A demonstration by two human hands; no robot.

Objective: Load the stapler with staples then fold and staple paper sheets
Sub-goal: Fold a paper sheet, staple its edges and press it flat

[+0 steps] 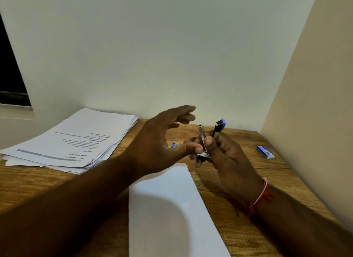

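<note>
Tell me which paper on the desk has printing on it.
The stack at the far left: its top sheet shows lines of text. The single sheet lying nearer, in the middle, is blank white.

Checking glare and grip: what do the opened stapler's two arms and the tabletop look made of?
Stapler: one arm bright bare metal, glinting; the other dark, capped in blue, likely plastic. Tabletop: brown wood grain, matte, possibly laminate.

Both forearms bare, no sleeves showing; a red-and-pale thread band circles the right wrist.
</note>
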